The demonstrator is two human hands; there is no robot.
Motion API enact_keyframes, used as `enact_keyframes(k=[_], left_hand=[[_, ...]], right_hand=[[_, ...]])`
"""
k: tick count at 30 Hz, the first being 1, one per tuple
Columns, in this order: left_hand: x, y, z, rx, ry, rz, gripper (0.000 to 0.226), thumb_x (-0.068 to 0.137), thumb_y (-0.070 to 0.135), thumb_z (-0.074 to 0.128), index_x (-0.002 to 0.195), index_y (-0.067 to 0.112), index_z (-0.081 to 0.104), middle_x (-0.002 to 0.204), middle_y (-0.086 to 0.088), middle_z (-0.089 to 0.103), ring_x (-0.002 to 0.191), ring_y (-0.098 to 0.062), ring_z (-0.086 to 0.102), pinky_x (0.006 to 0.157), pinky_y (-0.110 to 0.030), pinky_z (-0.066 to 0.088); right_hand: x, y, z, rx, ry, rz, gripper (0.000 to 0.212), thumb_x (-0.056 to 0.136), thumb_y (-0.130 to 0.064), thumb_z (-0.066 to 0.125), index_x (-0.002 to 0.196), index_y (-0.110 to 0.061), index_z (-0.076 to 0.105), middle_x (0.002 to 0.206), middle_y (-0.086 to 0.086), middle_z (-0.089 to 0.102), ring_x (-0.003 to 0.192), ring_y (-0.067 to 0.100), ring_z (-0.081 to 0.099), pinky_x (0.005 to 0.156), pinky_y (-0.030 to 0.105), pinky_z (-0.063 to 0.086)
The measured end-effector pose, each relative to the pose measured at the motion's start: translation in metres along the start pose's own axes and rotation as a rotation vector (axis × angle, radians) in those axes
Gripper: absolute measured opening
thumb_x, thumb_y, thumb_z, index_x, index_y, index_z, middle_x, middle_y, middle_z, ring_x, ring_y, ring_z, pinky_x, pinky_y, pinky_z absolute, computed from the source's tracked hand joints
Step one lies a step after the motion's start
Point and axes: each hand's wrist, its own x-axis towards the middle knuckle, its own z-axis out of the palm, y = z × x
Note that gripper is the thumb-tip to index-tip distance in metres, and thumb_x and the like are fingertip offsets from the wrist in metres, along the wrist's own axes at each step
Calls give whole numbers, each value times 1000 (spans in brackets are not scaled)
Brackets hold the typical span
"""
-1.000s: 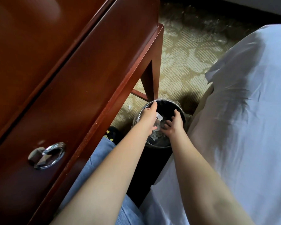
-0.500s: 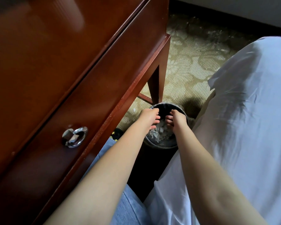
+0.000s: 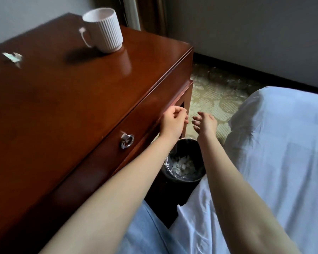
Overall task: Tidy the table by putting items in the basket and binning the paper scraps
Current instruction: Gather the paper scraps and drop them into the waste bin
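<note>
left hand [image 3: 173, 123] loosely curled, holds nothing | right hand [image 3: 205, 123] fingers spread, empty | both above bin [image 3: 184, 162] (scraps lie inside) | 1 paper scrap [image 3: 12, 56] on table [image 3: 72, 92] beside mug [image 3: 104, 29], likely next

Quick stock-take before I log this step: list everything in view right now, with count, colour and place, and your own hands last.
Mug: one, white, ribbed, upright near the table's far right corner.
Paper scrap: one, pale, blurred, on the table top at far left.
Table: one, reddish-brown wood, left side of view.
Drawer ring pull: one, silver, on the table's front.
Bin: one, black, on the floor between table and bed.
Binned paper scraps: many, white, inside the bin.
Bed sheet: one, white, right side.
Carpet: beige, patterned, beyond the bin.
Left hand: loosely curled, apparently empty, by the table edge.
Right hand: open, empty, above the bin.
</note>
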Motion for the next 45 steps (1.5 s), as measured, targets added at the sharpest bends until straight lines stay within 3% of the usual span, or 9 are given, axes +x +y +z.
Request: enact_keyframes(k=[5,12,25,30,34,36,40,43,45], left_hand=[[-22,63,-26,-127,46,189,18,91,5,51,76,15,54,71,-3,59,59,-11,56,57,-17,47],[-46,131,-85,-268,138,244,11,95,16,48,87,17,56,80,1,62,67,-8,59,58,-15,47],[-93,141,-286,-284,648,292,18,92,11,50,77,19,55,74,3,60,64,-6,56,58,-17,42],[-113,130,-357,-226,825,281,20,92,10,50,76,20,54,74,4,59,67,-6,55,59,-17,42],[-109,116,-396,-79,927,223,14,90,13,52,80,19,62,81,4,65,77,-8,60,72,-21,45],[-102,109,-410,53,947,171,15,88,13,53,90,14,68,93,0,68,89,-12,61,78,-22,44],[-76,96,-433,417,896,42,26,92,21,51,110,14,68,116,-1,66,105,-14,58,83,-21,42],[-53,83,-447,709,767,-36,37,96,29,48,130,18,56,141,0,50,135,-17,39,107,-30,34],[-38,77,-453,848,695,-104,42,97,33,45,137,22,48,150,2,39,143,-15,24,114,-34,25]], right_hand=[[-56,-52,23,55,-114,-222,16,90,-7,48,78,-14,55,63,3,55,47,8,47,46,16,35],[-135,-106,75,-5,-296,-473,17,89,-7,50,79,-14,61,63,2,58,50,7,51,49,15,42],[-263,-67,202,-356,-728,-457,10,93,-10,51,88,-9,60,67,5,59,55,13,53,54,21,44],[-292,-33,257,-495,-836,-469,14,91,-13,51,81,-16,60,69,3,62,59,15,55,57,23,45],[-291,-8,298,-613,-844,-541,14,88,-16,52,77,-20,60,72,0,65,64,16,60,67,30,48],[-282,0,315,-747,-824,-629,12,86,-18,52,88,-18,63,84,0,67,80,19,62,75,31,49],[-257,9,352,-1061,-780,-846,30,87,-21,51,114,-16,61,111,4,63,106,22,57,84,29,44],[-237,17,382,-1220,-795,-1003,46,85,-22,54,130,-13,51,132,10,52,124,29,45,97,37,42],[-227,22,402,-1285,-812,-1078,56,84,-23,55,138,-13,43,143,10,42,133,30,35,104,41,38]])
